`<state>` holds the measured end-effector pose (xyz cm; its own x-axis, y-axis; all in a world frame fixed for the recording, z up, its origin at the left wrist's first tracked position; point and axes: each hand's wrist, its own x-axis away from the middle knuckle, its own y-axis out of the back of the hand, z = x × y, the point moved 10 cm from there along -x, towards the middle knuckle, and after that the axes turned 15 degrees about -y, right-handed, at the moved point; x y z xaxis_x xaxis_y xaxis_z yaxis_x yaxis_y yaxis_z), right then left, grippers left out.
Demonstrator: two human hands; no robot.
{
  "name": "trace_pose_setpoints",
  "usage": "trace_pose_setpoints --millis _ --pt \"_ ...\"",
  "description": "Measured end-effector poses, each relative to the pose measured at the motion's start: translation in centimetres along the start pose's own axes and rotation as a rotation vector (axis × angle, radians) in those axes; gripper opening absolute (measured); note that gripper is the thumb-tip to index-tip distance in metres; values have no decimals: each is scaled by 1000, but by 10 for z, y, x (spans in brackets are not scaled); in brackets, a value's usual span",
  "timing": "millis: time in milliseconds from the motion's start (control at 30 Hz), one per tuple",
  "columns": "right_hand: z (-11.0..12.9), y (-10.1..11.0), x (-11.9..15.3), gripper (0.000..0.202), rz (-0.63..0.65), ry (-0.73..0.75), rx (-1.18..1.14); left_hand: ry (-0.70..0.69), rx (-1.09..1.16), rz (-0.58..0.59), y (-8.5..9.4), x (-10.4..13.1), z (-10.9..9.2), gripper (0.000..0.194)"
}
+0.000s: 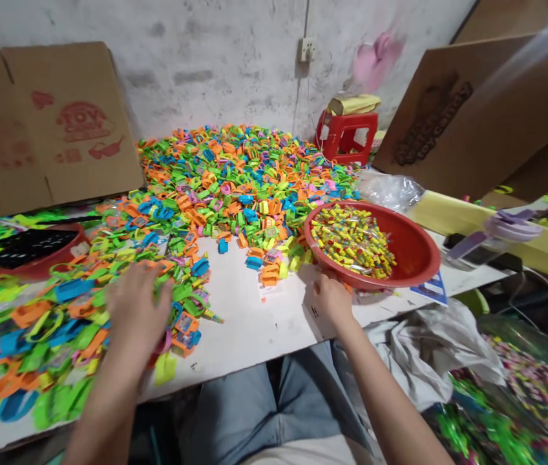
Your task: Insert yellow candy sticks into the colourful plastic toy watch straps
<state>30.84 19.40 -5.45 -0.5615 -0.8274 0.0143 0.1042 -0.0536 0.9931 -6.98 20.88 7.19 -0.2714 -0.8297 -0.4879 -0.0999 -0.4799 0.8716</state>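
My left hand lies over the near left part of a heap of plastic toy watches in orange, green, blue and yellow. Its thumb stands apart from the fingers, and the fingertips reach in among the watches. Beside the near left rim of a red plastic bowl, my right hand is low over the white tabletop with its fingers curled in. Whatever may be inside those fingers is hidden. Small yellow wrapped candy pieces fill the left side of the bowl.
Cardboard boxes stand at left and right. A red stool and a blurred pink fan are at the back. Another red bowl holds black items. A lilac handheld fan and crumpled white plastic are at right.
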Motion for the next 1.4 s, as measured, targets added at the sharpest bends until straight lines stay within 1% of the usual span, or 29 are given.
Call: trace_pose_setpoints --millis 33,67,100,133,167,200,267,333,400,500,567,667,733,767,833,900,967,1033,1067,1100,1133,1233,1300,1400 --pt "0 -3 -4 31 17 -11 5 -127 102 73 -20 -5 -32 41" --pt "1 -7 -6 31 35 -18 10 -216 180 150 -40 -8 -62 38" --pt "3 -10 -8 32 48 -22 15 -275 254 229 -62 -12 -89 39" --pt "6 -13 -9 34 55 -21 19 -291 327 303 -84 -17 -109 40" --pt "8 -15 -10 36 58 -21 22 -271 399 370 -106 -23 -124 41" --pt "10 -17 -10 38 58 -21 26 -255 419 386 -122 -31 -134 43" --pt "11 -20 -9 39 64 -24 31 -212 449 396 -151 -49 -144 46" --pt "11 -23 -6 35 85 -16 32 -168 470 386 -170 -64 -144 45" --pt "11 -24 -4 30 103 3 19 -126 500 374 -181 -71 -140 41" --pt "9 -22 -3 34 111 -8 -14 -62 553 351 -187 -71 -132 33" --pt "6 -22 -6 37 122 -44 -31 -14 604 334 -188 -68 -127 26" --pt "8 -23 -11 32 148 -55 -53 70 715 301 -185 -57 -122 19" --pt "14 -22 -10 29 157 -20 -72 139 813 293 -178 -42 -119 16" --pt "17 -21 -7 28 159 7 -85 173 865 298 -172 -31 -119 16" --pt "25 -20 3 25 164 74 -106 228 978 317 -152 -3 -121 22" --pt "33 -16 20 26 182 158 -191 273 1145 342 -125 27 -128 36" --pt "44 -7 45 30 250 282 -440 427 1542 383 -102 59 -140 58" --pt "56 11 76 29 349 443 -781 569 1743 413 -82 82 -145 61" --pt "60 20 92 26 390 518 -912 601 1766 416 -74 89 -143 58" --pt "64 30 106 22 406 575 -991 602 1745 408 -67 93 -139 55" --pt "66 37 118 20 408 609 -1032 576 1697 393 -62 94 -135 52" --pt "71 53 142 18 382 633 -1073 424 1515 332 -48 87 -127 45" --pt "69 62 149 17 332 628 -1099 347 1450 289 -41 83 -127 44" --pt "62 74 152 16 225 613 -1137 275 1385 239 -29 79 -129 44"
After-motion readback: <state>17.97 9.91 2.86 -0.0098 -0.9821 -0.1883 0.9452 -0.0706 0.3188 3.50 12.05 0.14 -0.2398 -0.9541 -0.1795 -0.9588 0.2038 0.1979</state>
